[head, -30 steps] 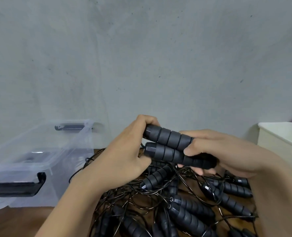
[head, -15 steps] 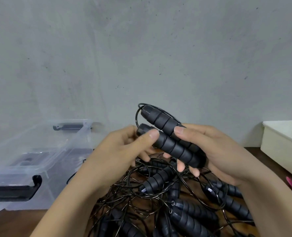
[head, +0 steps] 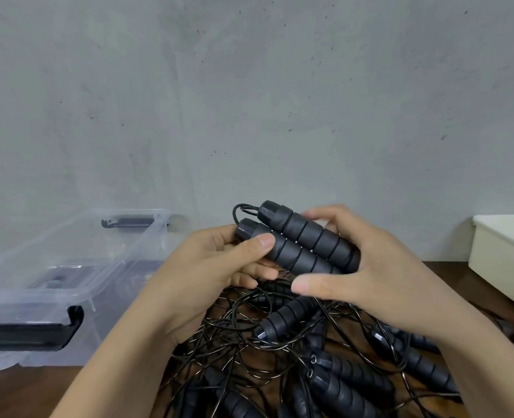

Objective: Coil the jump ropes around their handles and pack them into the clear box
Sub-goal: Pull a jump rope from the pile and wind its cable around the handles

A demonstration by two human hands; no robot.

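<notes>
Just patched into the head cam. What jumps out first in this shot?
Dead centre, a pair of black handles lies side by side in the air, gripped by the left hand at one end and the right hand at the other. Right below, a tangled pile of jump ropes covers the wooden table. The clear box sits at the left, and a cream tub at the right edge.

Clear box [head: 156,236] open-topped, left; rope pile [head: 280,342] crowds centre (cords tangled); white bin [head: 503,251] blocks right.
</notes>
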